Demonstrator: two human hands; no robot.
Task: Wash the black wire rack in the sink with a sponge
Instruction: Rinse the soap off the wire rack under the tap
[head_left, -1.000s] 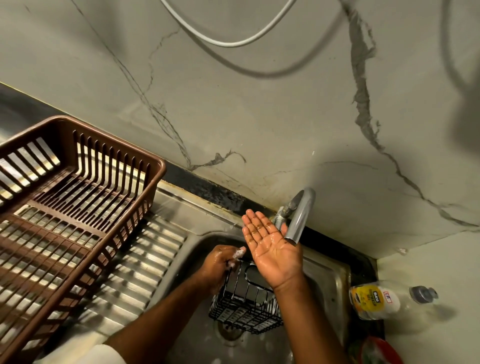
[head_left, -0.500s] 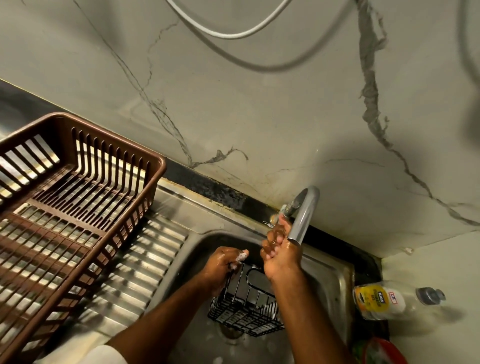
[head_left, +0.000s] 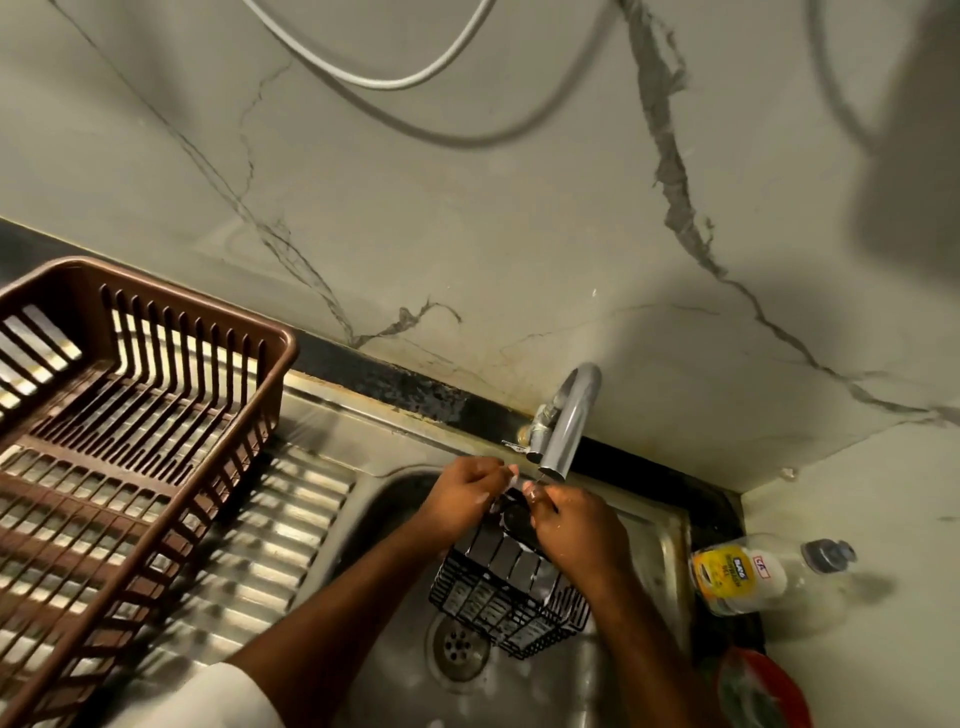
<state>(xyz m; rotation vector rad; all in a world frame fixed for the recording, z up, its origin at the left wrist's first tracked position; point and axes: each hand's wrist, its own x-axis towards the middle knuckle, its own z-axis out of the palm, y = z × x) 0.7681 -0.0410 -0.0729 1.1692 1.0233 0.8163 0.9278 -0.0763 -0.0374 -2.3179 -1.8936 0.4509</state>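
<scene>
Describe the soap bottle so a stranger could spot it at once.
Start at the steel sink, then look past its right rim to the pale counter. The soap bottle lies there on its side: clear plastic, yellow label, grey cap pointing right.

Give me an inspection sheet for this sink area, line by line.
Surface: steel sink with ribbed drainboard, wet.
Job's things: black wire rack held over the drain; no sponge seen.
Clutter: brown basket on the drainboard; bottle lying right of the sink; red item at the lower right.
Hands: left hand and right hand grip the rack's top under the tap.
Cables: white hose on the wall.
Surroundings: marbled wall.
</scene>
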